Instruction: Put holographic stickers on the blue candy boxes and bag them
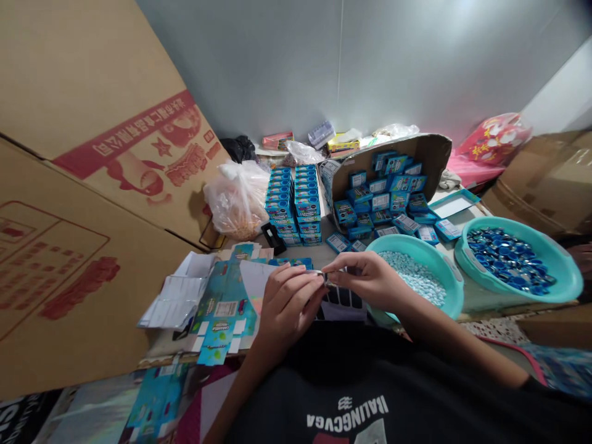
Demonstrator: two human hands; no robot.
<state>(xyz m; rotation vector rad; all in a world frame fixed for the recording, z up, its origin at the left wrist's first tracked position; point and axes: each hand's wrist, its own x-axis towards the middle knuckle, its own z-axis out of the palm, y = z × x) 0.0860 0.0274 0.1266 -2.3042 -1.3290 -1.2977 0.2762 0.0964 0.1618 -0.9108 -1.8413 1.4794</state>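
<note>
Near the frame's centre, the left hand (292,297) and right hand (370,279) pinch a small, mostly hidden item (326,279) together.

We're catching glare high on the wall (370,68) behind the far edge of the worktop (485,301), duller leftward, and wide-angle distortion stretches the carton (106,203) beyond the worktop's left edge.

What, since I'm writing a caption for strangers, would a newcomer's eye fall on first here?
Probably the turquoise plastic basin of shiny dark-blue pieces at far right, beside a second turquoise plastic basin of small pale-blue pieces. Red-printed brown cardboard packaging looms along the left. Near the centre, the person's left hand and right hand come close together, nearer than the stacked blue printed cardboard boxes.
</note>
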